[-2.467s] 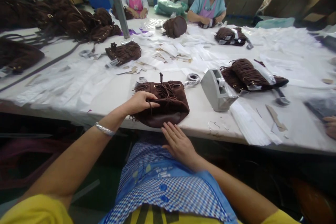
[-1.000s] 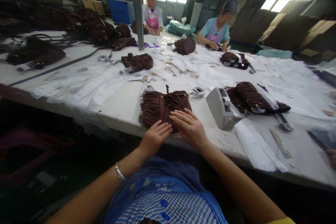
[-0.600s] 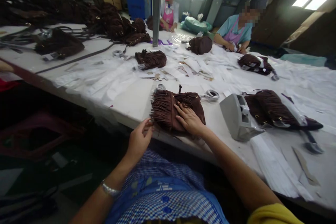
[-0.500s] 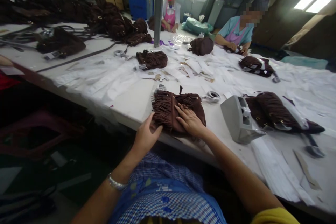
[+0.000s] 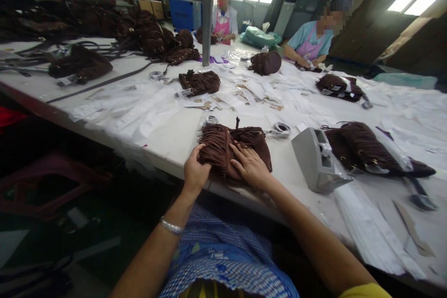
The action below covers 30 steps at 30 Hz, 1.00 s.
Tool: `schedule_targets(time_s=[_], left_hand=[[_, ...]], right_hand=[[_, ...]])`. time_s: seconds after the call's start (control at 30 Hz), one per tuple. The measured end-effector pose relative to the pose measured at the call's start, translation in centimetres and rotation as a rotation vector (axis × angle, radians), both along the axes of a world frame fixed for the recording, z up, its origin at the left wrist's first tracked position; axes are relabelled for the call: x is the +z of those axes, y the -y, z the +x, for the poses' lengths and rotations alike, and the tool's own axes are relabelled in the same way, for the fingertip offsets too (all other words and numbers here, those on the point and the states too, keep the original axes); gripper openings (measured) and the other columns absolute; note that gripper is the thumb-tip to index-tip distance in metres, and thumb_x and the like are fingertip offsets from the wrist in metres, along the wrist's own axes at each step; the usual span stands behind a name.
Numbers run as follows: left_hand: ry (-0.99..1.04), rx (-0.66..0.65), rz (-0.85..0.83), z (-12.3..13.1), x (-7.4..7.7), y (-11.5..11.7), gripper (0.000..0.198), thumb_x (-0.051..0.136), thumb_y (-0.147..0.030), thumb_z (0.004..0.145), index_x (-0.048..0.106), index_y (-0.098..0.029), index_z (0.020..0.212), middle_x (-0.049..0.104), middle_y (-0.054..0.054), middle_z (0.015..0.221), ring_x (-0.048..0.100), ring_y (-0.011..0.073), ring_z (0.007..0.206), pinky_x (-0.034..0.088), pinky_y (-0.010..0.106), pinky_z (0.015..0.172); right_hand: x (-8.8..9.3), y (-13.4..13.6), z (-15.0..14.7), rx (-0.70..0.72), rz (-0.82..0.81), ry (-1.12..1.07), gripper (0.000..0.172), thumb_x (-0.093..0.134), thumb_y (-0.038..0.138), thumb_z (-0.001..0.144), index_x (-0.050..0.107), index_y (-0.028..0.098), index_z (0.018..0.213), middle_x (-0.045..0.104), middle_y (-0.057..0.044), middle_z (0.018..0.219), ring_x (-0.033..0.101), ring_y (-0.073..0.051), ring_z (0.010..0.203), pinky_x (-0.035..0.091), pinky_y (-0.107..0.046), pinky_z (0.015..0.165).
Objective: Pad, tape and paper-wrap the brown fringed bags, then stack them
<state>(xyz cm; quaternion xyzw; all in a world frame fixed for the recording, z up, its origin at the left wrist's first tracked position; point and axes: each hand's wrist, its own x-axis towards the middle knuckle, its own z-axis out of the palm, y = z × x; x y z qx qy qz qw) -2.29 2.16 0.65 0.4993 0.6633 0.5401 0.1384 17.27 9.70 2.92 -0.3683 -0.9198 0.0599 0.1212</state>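
Observation:
A brown suede fringed bag (image 5: pixel 244 142) lies flat near the front edge of the white table (image 5: pixel 167 135). My left hand (image 5: pixel 194 171) grips the bag's lower left corner, fingers curled over the fringe. My right hand (image 5: pixel 250 165) lies flat on the middle of the bag, fingers stretched out and pressing it down.
A grey tape dispenser (image 5: pixel 316 160) stands right of the bag, a tape roll (image 5: pixel 281 129) behind it. More fringed bags (image 5: pixel 363 146) (image 5: pixel 199 81) and white paper sheets (image 5: pixel 370 233) lie about. Bags are piled at the far left (image 5: pixel 146 37). Two seated people (image 5: pixel 312 39) work across the table.
The bag was turned over from its plain side to fringe up. My left hand has come from the table edge onto the bag's left corner; my right hand stays pressed on it.

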Motion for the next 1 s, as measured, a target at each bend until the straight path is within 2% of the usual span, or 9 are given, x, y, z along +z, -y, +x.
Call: schedule_targets(time_s=[0.2, 0.4, 0.6, 0.67, 0.73, 0.83, 0.87, 0.93, 1.0], left_hand=[[-0.229, -0.058, 0.013, -1.0, 0.9, 2.2, 0.042, 0.057, -0.015, 0.079, 0.062, -0.025, 0.119, 0.07, 0.003, 0.119, 0.066, 0.0233, 0.11, 0.051, 0.035, 0.097], [-0.723, -0.085, -0.051, -2.4, -0.2, 3.5, 0.041, 0.057, -0.022, 0.085, 0.065, -0.026, 0.125, 0.074, 0.006, 0.099, 0.07, 0.0199, 0.075, 0.052, 0.026, 0.069], [-0.463, -0.137, -0.077, -5.0, 0.0, 4.5, 0.019, 0.061, -0.029, 0.083, 0.074, -0.023, 0.096, 0.067, 0.004, 0.095, 0.067, 0.0178, 0.086, 0.053, 0.025, 0.076], [-0.428, -0.181, -0.156, -6.7, 1.2, 5.2, 0.014, 0.062, -0.03, 0.082, 0.072, -0.021, 0.079, 0.068, 0.005, 0.095, 0.067, 0.0187, 0.085, 0.054, 0.026, 0.074], [-0.487, -0.128, -0.213, -7.8, 3.4, 5.9, 0.016, 0.06, -0.03, 0.084, 0.071, -0.021, 0.079, 0.069, 0.006, 0.1, 0.068, 0.0214, 0.09, 0.055, 0.03, 0.077], [-0.575, 0.128, -0.115, -5.8, 7.1, 6.0, 0.023, 0.053, -0.027, 0.09, 0.069, -0.022, 0.106, 0.069, 0.008, 0.116, 0.066, 0.0254, 0.104, 0.051, 0.039, 0.094], [-0.551, 0.121, -0.04, -4.2, 7.9, 5.6, 0.024, 0.051, -0.026, 0.093, 0.068, -0.022, 0.108, 0.07, 0.007, 0.113, 0.066, 0.0241, 0.104, 0.05, 0.039, 0.097], [-0.501, -0.127, 0.025, -0.4, 8.2, 4.1, 0.027, 0.046, -0.024, 0.096, 0.066, -0.024, 0.115, 0.072, 0.004, 0.112, 0.068, 0.0198, 0.104, 0.051, 0.032, 0.096], [-0.592, -0.401, 0.014, 2.9, 6.7, 2.3, 0.038, 0.044, -0.023, 0.097, 0.057, -0.02, 0.133, 0.064, 0.008, 0.133, 0.061, 0.0217, 0.121, 0.047, 0.035, 0.104]], right_hand=[[-0.1, 0.2, 0.1, -0.024, 0.002, -0.034, 0.059, 0.036, 0.051, 0.101, 0.036, 0.02, 0.152, 0.039, -0.01, 0.155, 0.041, -0.026, 0.139, 0.032, -0.043, 0.115], [0.0, 0.5, 0.3, -0.04, 0.006, -0.055, 0.06, 0.036, 0.052, 0.101, 0.036, 0.021, 0.152, 0.043, -0.009, 0.153, 0.044, -0.026, 0.136, 0.033, -0.043, 0.114], [0.0, 0.7, 0.5, -0.043, 0.021, -0.046, 0.064, 0.04, 0.056, 0.098, 0.035, 0.022, 0.153, 0.04, -0.01, 0.155, 0.044, -0.028, 0.136, 0.032, -0.044, 0.114], [0.0, 0.8, 0.5, -0.048, 0.02, -0.035, 0.066, 0.041, 0.057, 0.097, 0.035, 0.022, 0.153, 0.038, -0.011, 0.156, 0.044, -0.029, 0.137, 0.031, -0.045, 0.115], [0.0, 0.8, 0.3, -0.058, 0.02, -0.028, 0.067, 0.042, 0.057, 0.097, 0.035, 0.021, 0.153, 0.037, -0.011, 0.156, 0.043, -0.03, 0.137, 0.03, -0.046, 0.115], [0.0, 1.0, 0.1, -0.077, 0.026, -0.03, 0.067, 0.042, 0.056, 0.097, 0.037, 0.019, 0.152, 0.037, -0.012, 0.156, 0.043, -0.031, 0.137, 0.029, -0.046, 0.116], [0.0, 1.0, 0.0, -0.081, 0.028, -0.032, 0.067, 0.042, 0.056, 0.097, 0.038, 0.018, 0.151, 0.037, -0.013, 0.156, 0.043, -0.031, 0.137, 0.029, -0.046, 0.116], [0.1, 1.2, -0.2, -0.079, 0.027, -0.031, 0.065, 0.043, 0.053, 0.097, 0.038, 0.017, 0.151, 0.038, -0.014, 0.155, 0.042, -0.03, 0.138, 0.028, -0.045, 0.116], [0.1, 1.2, -0.1, -0.068, 0.023, -0.023, 0.064, 0.047, 0.048, 0.096, 0.038, 0.015, 0.151, 0.039, -0.014, 0.155, 0.041, -0.029, 0.138, 0.028, -0.044, 0.116]])
